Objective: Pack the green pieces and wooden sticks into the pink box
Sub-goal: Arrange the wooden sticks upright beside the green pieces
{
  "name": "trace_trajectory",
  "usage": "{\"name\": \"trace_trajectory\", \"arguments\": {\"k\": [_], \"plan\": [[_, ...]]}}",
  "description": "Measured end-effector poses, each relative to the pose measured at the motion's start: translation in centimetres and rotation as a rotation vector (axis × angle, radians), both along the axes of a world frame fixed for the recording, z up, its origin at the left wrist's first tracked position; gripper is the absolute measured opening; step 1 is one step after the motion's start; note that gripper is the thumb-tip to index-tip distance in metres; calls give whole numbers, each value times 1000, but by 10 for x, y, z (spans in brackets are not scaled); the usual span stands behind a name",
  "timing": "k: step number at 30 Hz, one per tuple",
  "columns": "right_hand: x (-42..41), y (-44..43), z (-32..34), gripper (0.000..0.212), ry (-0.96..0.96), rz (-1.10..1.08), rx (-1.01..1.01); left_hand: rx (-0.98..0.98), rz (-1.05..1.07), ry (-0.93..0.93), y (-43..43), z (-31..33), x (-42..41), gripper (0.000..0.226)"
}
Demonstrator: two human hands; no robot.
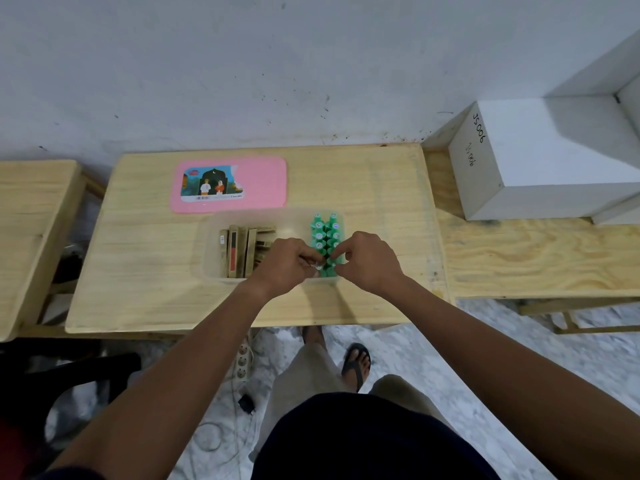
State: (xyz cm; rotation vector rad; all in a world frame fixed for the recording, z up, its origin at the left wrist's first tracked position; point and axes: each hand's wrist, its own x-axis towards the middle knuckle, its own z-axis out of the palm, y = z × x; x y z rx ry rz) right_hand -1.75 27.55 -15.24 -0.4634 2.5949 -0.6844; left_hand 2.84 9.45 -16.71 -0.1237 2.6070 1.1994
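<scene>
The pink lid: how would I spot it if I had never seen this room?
Start at the pale wooden table against the white wall. Near its far edge, just behind the clear box, lies the pink lid. It is the only pink thing there, flat, with a picture sticker on it.

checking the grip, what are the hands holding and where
The left hand and right hand each pinch a green piece near its top, in the near row.

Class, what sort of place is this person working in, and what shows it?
Probably a plain workroom or makeshift workshop: bare wooden tables, a white box hand-marked JS006, and a power strip lying on the floor.
</scene>
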Motion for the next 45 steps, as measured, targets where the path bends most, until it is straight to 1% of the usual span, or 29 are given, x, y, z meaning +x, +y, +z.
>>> {"name": "trace_trajectory", "arguments": {"k": [3,6,9,14,17,20,25,29,32,34,39,42,45], "plan": [[-6,0,4,21,16,1,-34,35,17,-42,-4,5,-1,30],[-18,-7,10,18,44,-17,-57,29,19,-68,-13,12,-5,37],[-32,-23,17,21,54,-31,-60,-5,45,-42,-27,18,-13,37],[-57,-68,24,18,62,-20,-80,-32,87,9,-67,24,-35,35],[-71,-96,22,18,52,-29,-68,-56,105,34,-96,21,-47,27],[-79,-123,18,17,27,-35,-55,-78,112,35,-124,15,-55,23],[-75,-158,10,15,15,-31,-79,-192,107,114,-149,9,-52,22],[-51,-172,1,14,0,-33,-113,-266,244,208,-162,-2,-32,35],[-30,-178,-8,12,-30,8,-97,-184,425,192,-168,-8,-5,37],[-20,-180,-16,12,-54,17,-71,-117,490,149,-167,-9,11,34],[0,-186,-31,35,-70,-2,2,2,662,57,-162,-13,31,28],[7,-188,-37,41,-126,-26,3,85,807,6,-157,-12,31,20],[7,-187,-37,46,-154,-32,-18,83,873,-29,-154,-9,27,15]]}}
